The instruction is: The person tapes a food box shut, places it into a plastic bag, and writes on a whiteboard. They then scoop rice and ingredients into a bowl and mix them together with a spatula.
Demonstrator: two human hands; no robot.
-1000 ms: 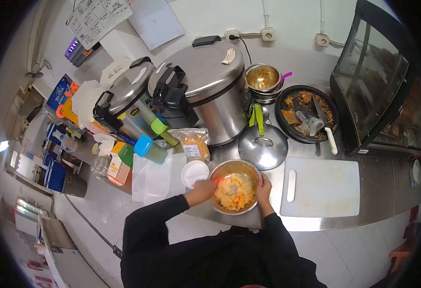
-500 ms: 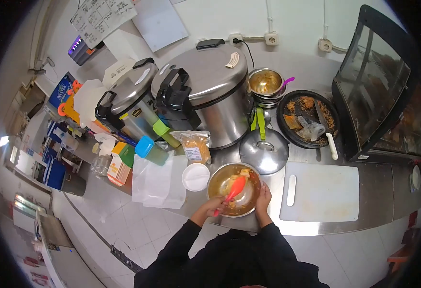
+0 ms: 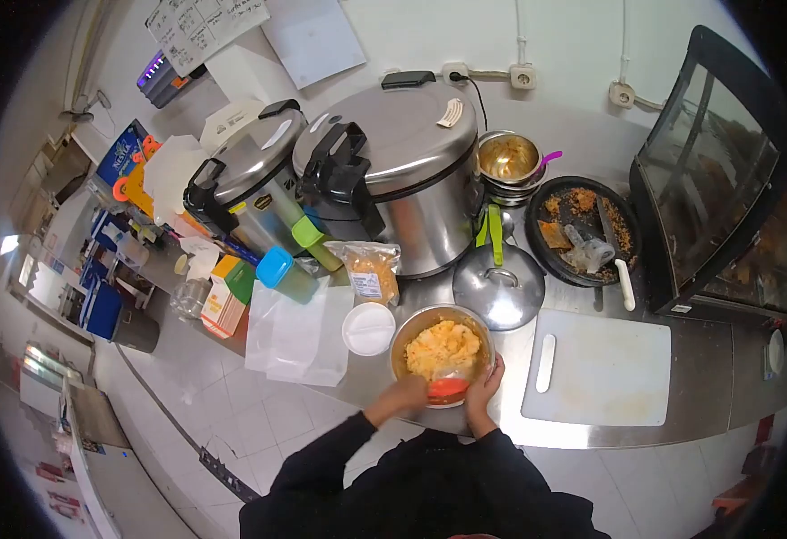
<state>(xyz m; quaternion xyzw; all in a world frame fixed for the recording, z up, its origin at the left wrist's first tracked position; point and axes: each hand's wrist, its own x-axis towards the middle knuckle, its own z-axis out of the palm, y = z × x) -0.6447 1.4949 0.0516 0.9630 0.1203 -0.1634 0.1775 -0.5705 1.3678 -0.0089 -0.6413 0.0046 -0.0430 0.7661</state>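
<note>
A metal mixing bowl point(image 3: 400, 340) sits at the counter's front edge, holding a lumpy orange-yellow food mass point(image 3: 444, 349). My right hand point(image 3: 483, 388) grips the bowl's rim at its near right side. My left hand point(image 3: 402, 398), blurred by motion, is closed round the handle of a red spoon point(image 3: 448, 387). The spoon's head lies inside the bowl's near side, below the food. Just left of the bowl is a round white lid or dish point(image 3: 368, 330). Behind it stands a clear bag of orange crumbs point(image 3: 374, 274).
Two large steel cookers point(image 3: 425, 225) line the back. Right of the bowl lie a pot lid point(image 3: 498, 301) with green-handled tongs, a white cutting board point(image 3: 600, 368) and a black stone dish point(image 3: 546, 251) with a knife. A glass display case point(image 3: 712, 171) stands far right; white paper point(image 3: 290, 332) lies left.
The spoon has swung down to the bowl's near side, and the food mass now shows heaped in the bowl. My right hand still holds the rim. The whole view has shifted slightly.
</note>
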